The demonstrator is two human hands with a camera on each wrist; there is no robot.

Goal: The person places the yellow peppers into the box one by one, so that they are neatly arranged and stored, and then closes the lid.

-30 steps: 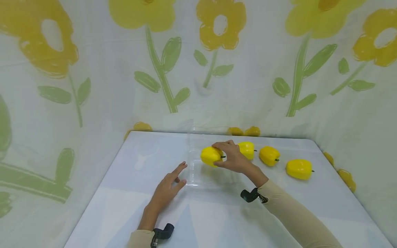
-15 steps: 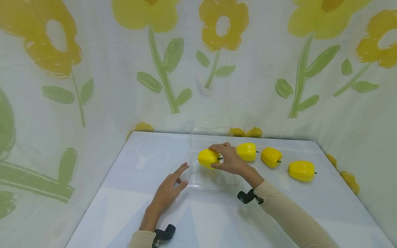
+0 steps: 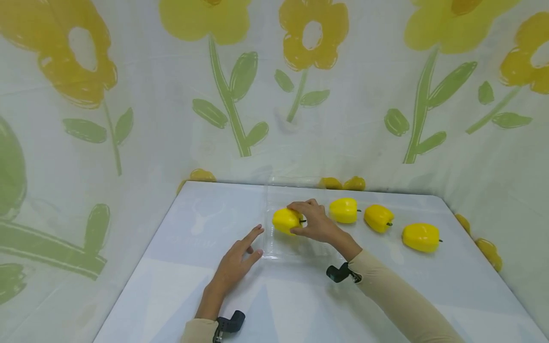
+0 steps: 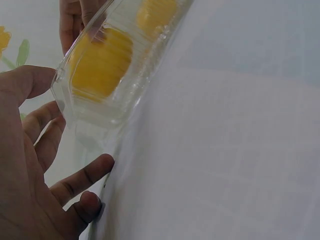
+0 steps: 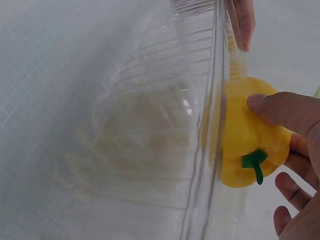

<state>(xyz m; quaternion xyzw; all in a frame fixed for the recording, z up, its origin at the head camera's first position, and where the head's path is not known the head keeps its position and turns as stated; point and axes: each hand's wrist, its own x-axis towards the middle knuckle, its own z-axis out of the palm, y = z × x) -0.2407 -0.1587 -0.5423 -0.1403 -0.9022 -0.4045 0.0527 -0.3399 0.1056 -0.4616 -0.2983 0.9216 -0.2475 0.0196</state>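
My right hand grips a yellow bell pepper with a green stem, thumb on one side and fingers on the other. The pepper is at a clear plastic container with its lid folded back; in the right wrist view it lies partly behind the container's rim. My left hand is at the container's left edge. In the left wrist view its thumb and some fingertips meet the clear wall, the fingers spread and fairly straight. Whether the pepper touches the container's bottom is hidden.
Three more yellow peppers lie to the right of the container: one close by, one beyond it and one farthest right. A flower-printed cloth hangs behind the white table.
My right hand and the pepper have moved slightly left and down within the container. My left hand has stayed at the container's edge. The whole head view has shifted a little.
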